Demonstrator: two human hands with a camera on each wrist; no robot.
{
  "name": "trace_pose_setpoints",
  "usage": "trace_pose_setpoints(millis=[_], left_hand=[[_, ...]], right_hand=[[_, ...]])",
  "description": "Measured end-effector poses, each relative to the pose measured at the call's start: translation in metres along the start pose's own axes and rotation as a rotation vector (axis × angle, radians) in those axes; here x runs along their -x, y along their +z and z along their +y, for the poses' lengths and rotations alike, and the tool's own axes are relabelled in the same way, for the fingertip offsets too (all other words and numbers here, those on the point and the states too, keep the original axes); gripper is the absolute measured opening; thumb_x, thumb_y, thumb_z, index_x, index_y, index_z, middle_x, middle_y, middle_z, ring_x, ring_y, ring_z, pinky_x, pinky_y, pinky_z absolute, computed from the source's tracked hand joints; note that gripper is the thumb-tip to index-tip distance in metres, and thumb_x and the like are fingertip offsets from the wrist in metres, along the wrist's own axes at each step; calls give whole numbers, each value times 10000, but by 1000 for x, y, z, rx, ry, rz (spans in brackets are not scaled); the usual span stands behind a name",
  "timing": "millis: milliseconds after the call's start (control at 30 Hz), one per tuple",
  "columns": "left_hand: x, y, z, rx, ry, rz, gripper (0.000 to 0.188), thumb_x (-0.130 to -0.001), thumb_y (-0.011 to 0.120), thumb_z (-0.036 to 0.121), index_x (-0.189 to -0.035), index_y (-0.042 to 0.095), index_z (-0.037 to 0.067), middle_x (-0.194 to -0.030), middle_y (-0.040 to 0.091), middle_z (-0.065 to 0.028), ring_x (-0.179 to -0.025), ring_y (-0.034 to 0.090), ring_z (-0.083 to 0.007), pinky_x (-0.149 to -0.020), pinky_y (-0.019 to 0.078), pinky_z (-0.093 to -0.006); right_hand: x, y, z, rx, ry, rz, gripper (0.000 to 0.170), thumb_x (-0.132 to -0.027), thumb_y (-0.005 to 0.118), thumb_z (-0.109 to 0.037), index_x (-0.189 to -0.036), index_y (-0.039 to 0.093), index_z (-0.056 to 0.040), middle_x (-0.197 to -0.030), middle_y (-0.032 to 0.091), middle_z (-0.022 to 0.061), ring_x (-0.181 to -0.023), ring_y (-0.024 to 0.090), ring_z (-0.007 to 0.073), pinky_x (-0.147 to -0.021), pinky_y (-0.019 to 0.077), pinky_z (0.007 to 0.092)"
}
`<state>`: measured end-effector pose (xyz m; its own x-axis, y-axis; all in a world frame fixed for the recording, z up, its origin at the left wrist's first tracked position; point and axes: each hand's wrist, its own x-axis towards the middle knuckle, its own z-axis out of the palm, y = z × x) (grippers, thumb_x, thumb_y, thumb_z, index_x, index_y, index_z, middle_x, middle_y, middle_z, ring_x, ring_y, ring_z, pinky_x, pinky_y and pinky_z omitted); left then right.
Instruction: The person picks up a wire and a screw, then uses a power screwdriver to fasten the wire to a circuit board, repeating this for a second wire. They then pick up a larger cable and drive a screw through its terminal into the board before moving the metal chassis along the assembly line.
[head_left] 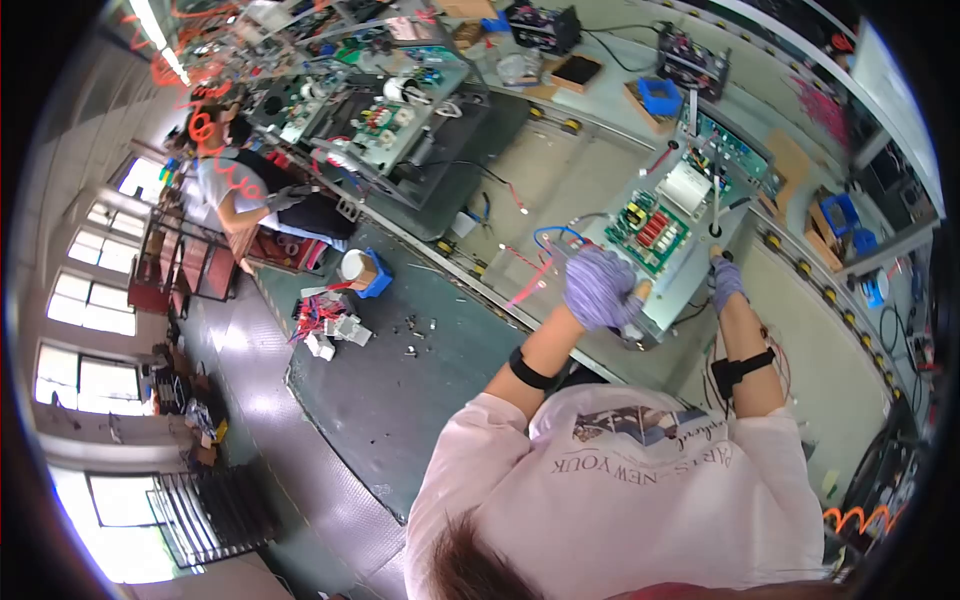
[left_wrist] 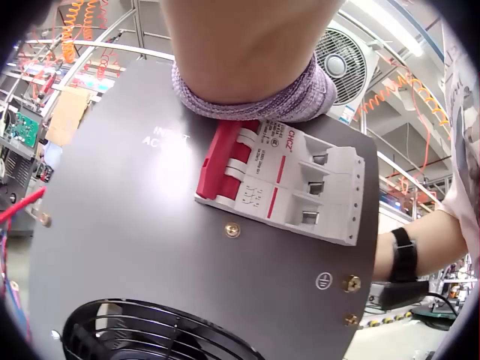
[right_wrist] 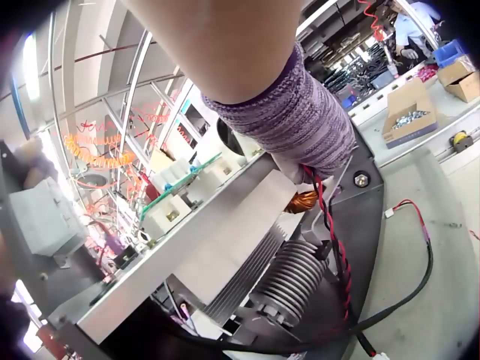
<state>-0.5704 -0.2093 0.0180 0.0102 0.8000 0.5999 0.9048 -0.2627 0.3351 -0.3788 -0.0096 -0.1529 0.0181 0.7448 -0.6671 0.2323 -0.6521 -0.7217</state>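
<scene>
My left hand (head_left: 600, 290), in a purple knitted glove with bare fingertips, is at the front end of an electronics chassis (head_left: 685, 270). In the left wrist view its cuff overlaps a white circuit breaker (left_wrist: 300, 180) with a red lever, mounted on the dark front panel (left_wrist: 135, 217); the fingers are hidden there. My right hand (head_left: 727, 280), gloved alike, reaches in at the chassis's right side. In the right wrist view its cuff (right_wrist: 300, 120) is beside a copper coil (right_wrist: 302, 201) and twisted red and black wires (right_wrist: 330, 225); its fingers are out of sight.
A green circuit board (head_left: 650, 235) sits on top of the chassis. Loose wires (head_left: 530, 270) lie to its left on the roller line. Another chassis (head_left: 390, 125) stands further left. Blue bins (head_left: 660, 97) line the back shelf. A second person (head_left: 240, 190) is at far left.
</scene>
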Motion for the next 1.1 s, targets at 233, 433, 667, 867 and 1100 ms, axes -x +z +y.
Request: trace_pose_setpoints(millis=[233,433,667,867,1100], left_hand=[[-42,6,-110,246,263,-218,193,-653,584,201,-533,520,65,-540,494,-97,-526,490,-297,-531,386,-376],[-82,9,-104,-201,66,-773,270,-750,607,289,-632,591,46,-627,540,-126,-656,514,-297,-688,405,-372],[-77,77,40,124,-60,-681,478,-741,632,342,-1104,514,54,-984,569,-153,-888,562,-300,-780,448,-377],[-68,184,57,222,-165,-622,495,-750,639,290,-1138,488,22,-977,581,-189,-782,587,-315,-710,465,-372],[-52,188,27,780,-341,-592,148,-778,615,65,-913,580,16,-854,620,-101,-755,583,-146,-709,464,-262]], right_hand=[[67,7,49,-360,309,-81,317,-792,593,-398,-728,489,-105,-518,436,-10,-374,349,109,-322,259,258],[99,-34,65,-324,225,-194,298,-783,629,-327,-851,515,-60,-618,555,41,-406,430,136,-327,335,293],[91,-85,107,33,-147,242,412,-761,639,-400,-866,587,-5,-715,597,69,-609,501,169,-634,422,299],[69,-69,90,-288,356,-70,245,-810,601,-295,-884,576,-63,-729,596,44,-625,571,131,-400,374,244],[57,-51,92,-999,252,-271,231,-834,584,-183,-1007,504,-50,-814,622,64,-584,611,142,-356,392,233]])
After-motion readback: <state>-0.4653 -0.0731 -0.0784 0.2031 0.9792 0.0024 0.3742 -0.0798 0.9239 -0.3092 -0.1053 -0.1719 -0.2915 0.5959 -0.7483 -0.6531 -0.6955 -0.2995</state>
